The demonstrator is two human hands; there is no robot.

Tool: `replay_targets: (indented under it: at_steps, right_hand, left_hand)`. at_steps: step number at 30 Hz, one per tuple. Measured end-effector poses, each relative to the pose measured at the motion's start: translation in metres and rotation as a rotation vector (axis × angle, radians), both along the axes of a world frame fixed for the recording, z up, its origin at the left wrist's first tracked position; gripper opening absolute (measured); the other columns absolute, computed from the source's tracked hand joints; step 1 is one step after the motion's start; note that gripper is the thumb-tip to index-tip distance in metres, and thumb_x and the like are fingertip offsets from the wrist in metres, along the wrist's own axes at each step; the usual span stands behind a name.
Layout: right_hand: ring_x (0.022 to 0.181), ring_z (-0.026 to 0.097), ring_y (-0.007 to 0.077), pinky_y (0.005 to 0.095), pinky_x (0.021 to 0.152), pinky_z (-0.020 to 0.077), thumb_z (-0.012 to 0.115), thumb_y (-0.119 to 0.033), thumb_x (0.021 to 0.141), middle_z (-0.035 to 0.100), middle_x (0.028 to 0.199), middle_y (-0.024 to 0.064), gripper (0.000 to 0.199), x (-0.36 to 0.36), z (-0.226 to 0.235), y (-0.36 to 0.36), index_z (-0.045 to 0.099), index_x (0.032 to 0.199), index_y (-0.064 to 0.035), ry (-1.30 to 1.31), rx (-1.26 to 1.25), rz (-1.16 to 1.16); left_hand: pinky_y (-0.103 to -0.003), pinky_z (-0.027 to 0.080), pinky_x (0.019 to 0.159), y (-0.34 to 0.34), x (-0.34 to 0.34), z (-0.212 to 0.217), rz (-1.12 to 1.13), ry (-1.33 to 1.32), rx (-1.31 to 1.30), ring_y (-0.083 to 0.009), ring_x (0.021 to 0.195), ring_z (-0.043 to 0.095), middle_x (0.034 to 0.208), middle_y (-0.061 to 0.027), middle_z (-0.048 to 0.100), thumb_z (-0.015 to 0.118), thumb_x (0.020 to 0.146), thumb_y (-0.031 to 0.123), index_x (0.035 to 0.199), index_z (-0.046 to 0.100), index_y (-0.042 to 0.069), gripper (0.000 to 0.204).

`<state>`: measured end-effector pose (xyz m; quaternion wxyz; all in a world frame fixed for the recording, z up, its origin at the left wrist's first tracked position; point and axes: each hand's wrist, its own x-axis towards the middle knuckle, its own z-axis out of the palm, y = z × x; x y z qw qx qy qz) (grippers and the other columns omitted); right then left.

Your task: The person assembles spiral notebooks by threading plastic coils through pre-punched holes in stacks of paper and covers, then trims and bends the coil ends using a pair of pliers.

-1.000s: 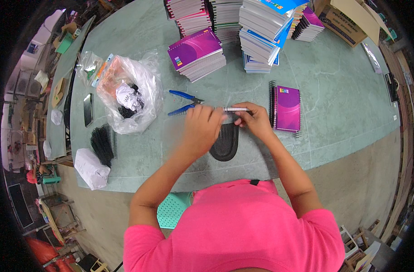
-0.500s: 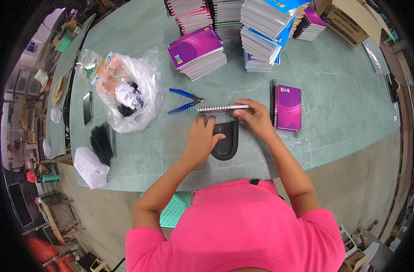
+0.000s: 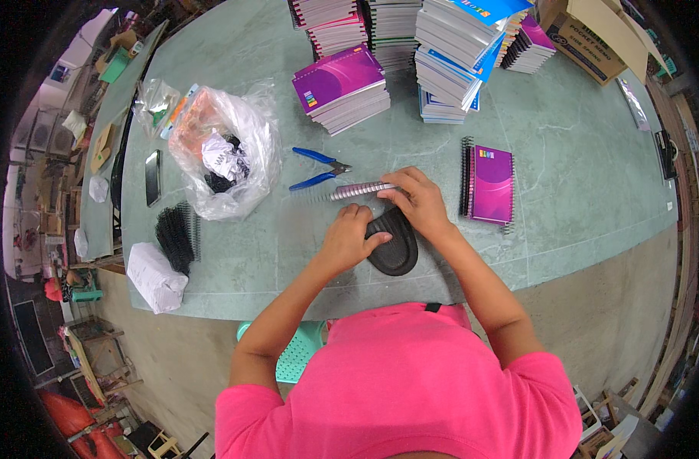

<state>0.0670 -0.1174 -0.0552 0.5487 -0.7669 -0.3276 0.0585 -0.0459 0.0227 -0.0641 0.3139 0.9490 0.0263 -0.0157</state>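
Note:
A small spiral notebook (image 3: 361, 190) is held on edge, its spine toward me, with my right hand (image 3: 418, 203) closed on its right end. A wire coil (image 3: 319, 196) sticks out from its left end. Just below, my left hand (image 3: 348, 236) has its thumb spread away from bent fingers. Its fingertips are close under the notebook; contact is unclear. The thumb lies over the edge of a black rounded pad (image 3: 395, 249) on the table. Blue-handled cutting pliers (image 3: 319, 168) lie beyond the notebook.
Purple notebooks with coils (image 3: 493, 183) lie at right. Notebook stacks (image 3: 349, 88) and a cardboard box (image 3: 586, 42) stand at the back. At left are a plastic bag (image 3: 250, 145), a phone (image 3: 153, 178), black coils (image 3: 173, 237) and a white wrapped bundle (image 3: 156, 277).
The notebook has tilted and drawn slightly left and nearer, with my right hand still on it. The black pad has shifted right and turned.

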Motion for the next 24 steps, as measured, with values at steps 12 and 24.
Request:
replay_targets:
  at_steps: [12, 24]
  right_hand:
    - [0.064, 0.059, 0.0256, 0.0355, 0.055, 0.0457, 0.063, -0.023, 0.081, 0.058, 0.080, 0.0057, 0.016, 0.001, 0.000, 0.008, 0.065, 0.089, -0.0096, -0.177, -0.105, -0.074]
    - [0.067, 0.057, 0.0314, 0.0385, 0.055, 0.0444, 0.055, -0.028, 0.087, 0.057, 0.079, 0.0095, 0.024, 0.008, 0.003, 0.016, 0.062, 0.085, -0.0058, -0.231, -0.244, -0.115]
  left_hand:
    - [-0.043, 0.045, 0.077, -0.013, -0.008, 0.014, 0.036, 0.078, -0.430, -0.0425, 0.093, 0.057, 0.097, -0.0248, 0.060, 0.062, 0.081, 0.018, 0.110, 0.046, 0.003, 0.037]
    - [-0.038, 0.045, 0.072, -0.009, -0.006, 0.013, 0.014, -0.039, -0.347, -0.0329, 0.083, 0.059, 0.092, -0.0193, 0.059, 0.063, 0.080, 0.020, 0.107, 0.054, 0.005, 0.032]
